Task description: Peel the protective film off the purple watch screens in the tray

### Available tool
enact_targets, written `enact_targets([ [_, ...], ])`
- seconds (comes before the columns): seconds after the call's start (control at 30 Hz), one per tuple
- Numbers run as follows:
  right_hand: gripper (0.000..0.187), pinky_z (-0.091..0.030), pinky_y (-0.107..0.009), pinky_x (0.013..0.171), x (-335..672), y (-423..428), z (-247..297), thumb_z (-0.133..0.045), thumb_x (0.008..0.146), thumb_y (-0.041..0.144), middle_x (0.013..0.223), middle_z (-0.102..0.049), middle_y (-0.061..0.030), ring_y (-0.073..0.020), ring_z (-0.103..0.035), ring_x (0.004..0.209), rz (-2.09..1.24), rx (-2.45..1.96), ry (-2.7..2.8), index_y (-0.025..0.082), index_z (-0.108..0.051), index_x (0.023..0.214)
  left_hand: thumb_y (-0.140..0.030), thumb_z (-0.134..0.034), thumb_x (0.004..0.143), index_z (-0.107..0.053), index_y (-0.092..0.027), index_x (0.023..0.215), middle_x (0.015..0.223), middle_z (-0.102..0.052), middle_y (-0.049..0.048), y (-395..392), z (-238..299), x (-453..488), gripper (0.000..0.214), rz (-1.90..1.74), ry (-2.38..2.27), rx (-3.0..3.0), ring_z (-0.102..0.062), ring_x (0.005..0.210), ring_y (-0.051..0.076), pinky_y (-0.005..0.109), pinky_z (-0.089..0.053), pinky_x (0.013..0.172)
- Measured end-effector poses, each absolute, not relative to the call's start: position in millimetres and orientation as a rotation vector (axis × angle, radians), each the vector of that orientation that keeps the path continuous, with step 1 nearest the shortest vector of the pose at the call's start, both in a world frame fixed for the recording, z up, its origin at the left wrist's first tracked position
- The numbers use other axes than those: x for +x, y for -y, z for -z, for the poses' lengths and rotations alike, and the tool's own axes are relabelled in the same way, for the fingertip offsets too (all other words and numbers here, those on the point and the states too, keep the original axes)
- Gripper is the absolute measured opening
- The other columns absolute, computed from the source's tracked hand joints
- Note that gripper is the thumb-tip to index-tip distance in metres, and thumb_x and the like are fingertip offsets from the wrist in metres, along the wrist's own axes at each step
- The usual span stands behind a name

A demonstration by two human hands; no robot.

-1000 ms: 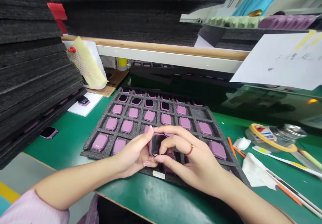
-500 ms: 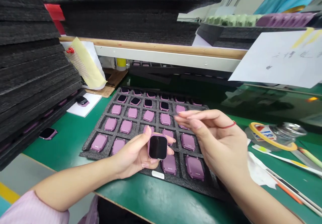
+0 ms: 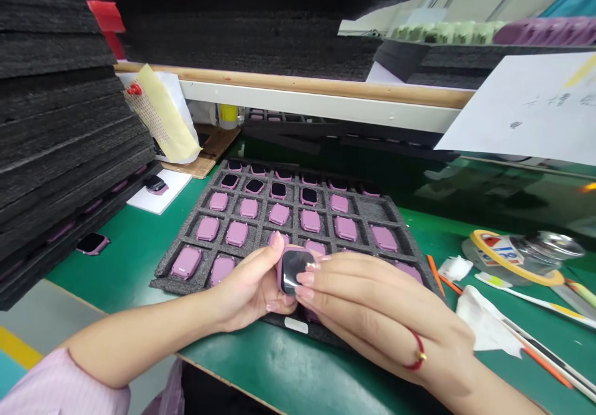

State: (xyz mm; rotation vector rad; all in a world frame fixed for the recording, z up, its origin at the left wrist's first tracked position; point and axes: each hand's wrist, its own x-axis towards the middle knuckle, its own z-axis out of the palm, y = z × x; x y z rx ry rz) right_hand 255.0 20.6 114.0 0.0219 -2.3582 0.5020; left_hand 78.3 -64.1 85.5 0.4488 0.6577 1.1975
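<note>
A purple smartwatch case (image 3: 289, 278) with a black screen is held upright by my left hand (image 3: 254, 287), thumb at its upper left edge, fingers behind. Fingers of my right hand (image 3: 386, 315) are pressed together, with their tips touching the right part of the screen. Its thumb is hidden, and anything small pinched there cannot be made out. Beneath both hands lies a black foam tray (image 3: 161, 278) with purple watch cases in its compartments. Nearer rows lie back up; the far rows show black screens.
Another watch (image 3: 93, 243) lies at left, and one sits on a white pad (image 3: 173, 191). Foam trays (image 3: 56, 110) are stacked at left, below a shelf edge (image 3: 302, 95). At right are a glass jar (image 3: 521, 256), yellow ring, brush (image 3: 526, 297), sticks and white tissue (image 3: 487, 319).
My right hand has come down and left from above the tray to the watch, its fingertips now on the screen. My left hand keeps its hold. The view has shifted slightly.
</note>
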Motion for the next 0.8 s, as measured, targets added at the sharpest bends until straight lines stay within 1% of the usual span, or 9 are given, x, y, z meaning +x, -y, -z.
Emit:
enact_targets([
  [0.1,0.043,-0.065,-0.038,0.090,252.7,-18.3,-111.4,-0.065,0.088,0.008,0.108,-0.079,0.0014,-0.0219,-0.077,0.096,-0.449,0.016,2.367,0.032,-0.067,0.123,-0.059,-0.074,0.081,-0.068,-0.012,0.096,0.069,-0.052,-0.0017,63.9,-85.3,77.9,0.049,-1.199,-0.667,0.443,-0.041,0.046,0.003,0.016,-0.019,0.039],
  [0.23,0.028,-0.062,-0.040,0.079,243.3,-17.9,-108.1,-0.074,0.085,0.015,0.096,-0.079,-0.0032,-0.0219,-0.073,0.086,-0.263,0.035,2.312,0.025,-0.068,0.110,-0.061,-0.071,0.082,-0.065,-0.013,0.088,0.063,-0.048,-0.0043,63.2,-81.9,78.6,0.049,-1.236,-0.699,0.515,-0.037,0.044,0.003,0.016,-0.020,0.040],
  [0.3,0.039,-0.059,-0.041,0.073,239.4,-16.8,-105.4,-0.078,0.085,0.027,0.090,-0.076,-0.0057,-0.0218,-0.069,0.080,-0.279,-0.048,2.337,0.021,-0.063,0.121,-0.063,-0.070,0.082,-0.061,-0.014,0.082,0.060,-0.045,-0.0056,63.2,-79.6,79.6,0.050,-1.253,-0.743,0.581,-0.035,0.043,0.002,0.016,-0.021,0.039],
  [0.37,0.054,-0.057,-0.038,0.067,237.2,-15.3,-101.5,-0.077,0.085,0.039,0.084,-0.069,-0.0044,-0.0200,-0.064,0.074,-0.374,-0.165,2.372,0.018,-0.056,0.131,-0.065,-0.071,0.080,-0.059,-0.015,0.079,0.060,-0.048,-0.0052,63.3,-77.4,81.0,0.052,-1.260,-0.800,0.650,-0.035,0.042,0.002,0.016,-0.022,0.039],
  [0.43,0.054,-0.056,-0.034,0.064,236.4,-14.4,-97.9,-0.077,0.085,0.039,0.081,-0.063,-0.0017,-0.0183,-0.061,0.072,-0.486,-0.222,2.371,0.020,-0.055,0.130,-0.067,-0.073,0.077,-0.059,-0.015,0.082,0.061,-0.051,-0.0044,63.4,-75.8,82.2,0.054,-1.255,-0.849,0.696,-0.035,0.042,0.003,0.016,-0.022,0.038],
  [0.5,0.049,-0.055,-0.034,0.067,236.4,-14.9,-96.3,-0.079,0.083,0.033,0.086,-0.065,-0.0022,-0.0187,-0.062,0.077,-0.564,-0.207,2.335,0.023,-0.056,0.125,-0.069,-0.074,0.074,-0.059,-0.015,0.085,0.060,-0.051,-0.0044,63.2,-75.7,82.6,0.058,-1.258,-0.874,0.679,-0.037,0.043,0.003,0.016,-0.023,0.038],
  [0.63,0.055,-0.055,-0.040,0.084,237.0,-18.9,-99.0,-0.082,0.080,0.030,0.108,-0.072,-0.0066,-0.0220,-0.067,0.092,-0.590,-0.173,2.292,0.026,-0.054,0.128,-0.076,-0.067,0.074,-0.060,-0.015,0.090,0.070,-0.060,0.0003,62.1,-80.9,80.7,0.063,-1.228,-0.856,0.538,-0.043,0.044,0.005,0.017,-0.025,0.038],
  [0.73,0.053,-0.054,-0.041,0.089,237.0,-21.5,-99.9,-0.081,0.082,0.030,0.109,-0.073,-0.0076,-0.0228,-0.068,0.098,-0.586,-0.166,2.310,0.025,-0.055,0.128,-0.072,-0.068,0.076,-0.060,-0.015,0.091,0.071,-0.062,0.0006,62.4,-85.7,79.1,0.060,-1.220,-0.852,0.533,-0.042,0.042,0.005,0.017,-0.024,0.038],
  [0.8,0.051,-0.054,-0.040,0.089,236.8,-21.5,-98.8,-0.079,0.084,0.031,0.108,-0.072,-0.0090,-0.0228,-0.067,0.100,-0.579,-0.158,2.322,0.022,-0.055,0.128,-0.071,-0.069,0.076,-0.061,-0.013,0.087,0.070,-0.060,0.0005,63.0,-86.7,79.0,0.059,-1.227,-0.855,0.554,-0.042,0.042,0.004,0.017,-0.024,0.038],
])
